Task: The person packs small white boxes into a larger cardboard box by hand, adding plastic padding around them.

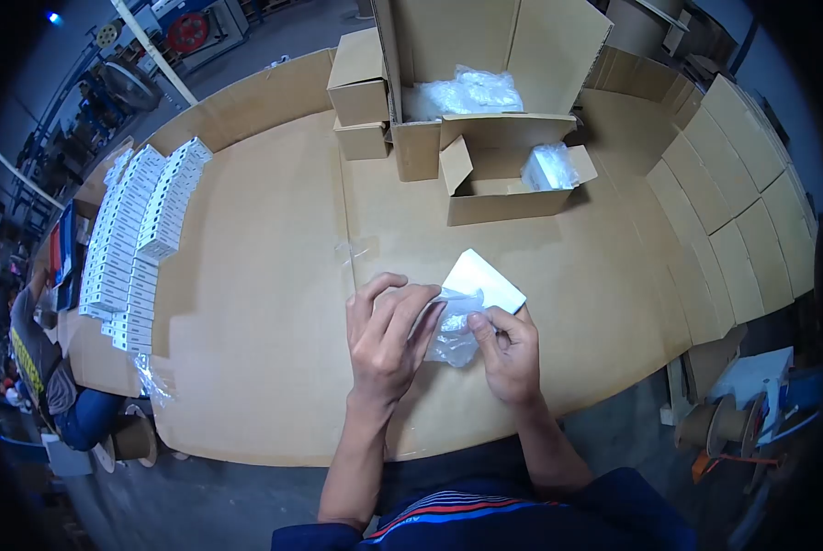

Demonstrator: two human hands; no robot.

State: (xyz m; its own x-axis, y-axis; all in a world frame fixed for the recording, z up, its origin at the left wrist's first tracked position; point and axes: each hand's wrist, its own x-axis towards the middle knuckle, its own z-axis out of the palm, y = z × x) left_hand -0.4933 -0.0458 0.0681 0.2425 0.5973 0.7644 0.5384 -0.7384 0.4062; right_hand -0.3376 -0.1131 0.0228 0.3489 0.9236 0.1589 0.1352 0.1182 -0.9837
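My right hand point(511, 360) is closed around a small flat white box point(481, 278), its thumb pressing a clear plastic bag point(454, 332). The box tilts away from me, with its white face up. At the bag's left side, my left hand point(381, 338) has its fingers bent and pinched on the thin film near the top edge. The bag hangs crumpled between both hands, over the cardboard-covered table point(264, 303). My left fingertips are partly hidden behind the film.
Ahead stands an open carton point(508, 209) holding a bagged box point(550, 168). Behind it, a taller carton point(418, 151) contains plastic-wrapped items point(471, 92). White boxes point(122, 243) are stacked at left, brown cartons point(728, 211) at right. A person point(53, 367) is at far left.
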